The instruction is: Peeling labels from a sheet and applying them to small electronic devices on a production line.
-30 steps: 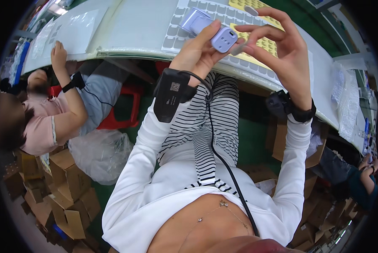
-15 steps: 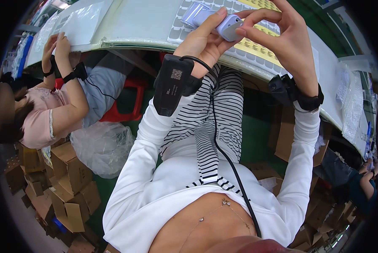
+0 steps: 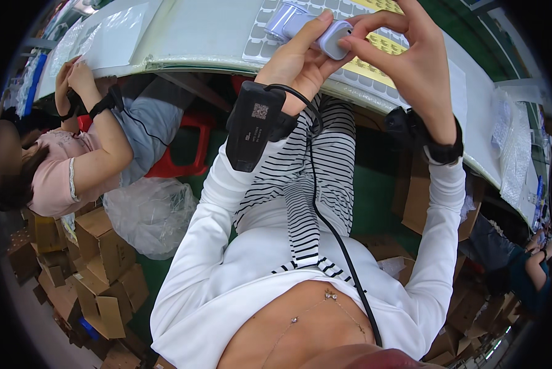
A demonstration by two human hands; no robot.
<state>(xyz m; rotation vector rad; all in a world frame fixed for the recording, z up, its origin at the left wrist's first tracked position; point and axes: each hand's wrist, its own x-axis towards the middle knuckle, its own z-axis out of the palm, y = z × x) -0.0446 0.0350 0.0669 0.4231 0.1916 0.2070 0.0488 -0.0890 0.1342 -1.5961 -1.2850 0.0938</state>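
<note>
My left hand (image 3: pixel 295 66) is closed round a small lilac plastic device (image 3: pixel 292 23) above the table's near edge, thumb on top and fingers underneath. A rounded grey sticker (image 3: pixel 335 44) lies over the device's end face, which is turned toward my right hand (image 3: pixel 411 52). My right thumb and index finger are bent together at the edge of that face, touching the sticker; the other fingers are raised. Beneath the hands lies a sheet of grey stickers (image 3: pixel 265 49), partly covered by a yellow sheet of small printed shapes (image 3: pixel 383 48).
The white table (image 3: pixel 193 37) curves across the top. At left a person in pink (image 3: pixel 85 160) works at it near a red stool (image 3: pixel 186 147). A clear plastic bag (image 3: pixel 150 215) and cardboard boxes (image 3: pixel 107 246) stand on the floor. Bubble wrap (image 3: pixel 512 147) hangs at right.
The grey sticker stood tilted off the end face with holes showing; now it lies closer against it. My right hand has shifted slightly left. The neighbour's hands moved a little.
</note>
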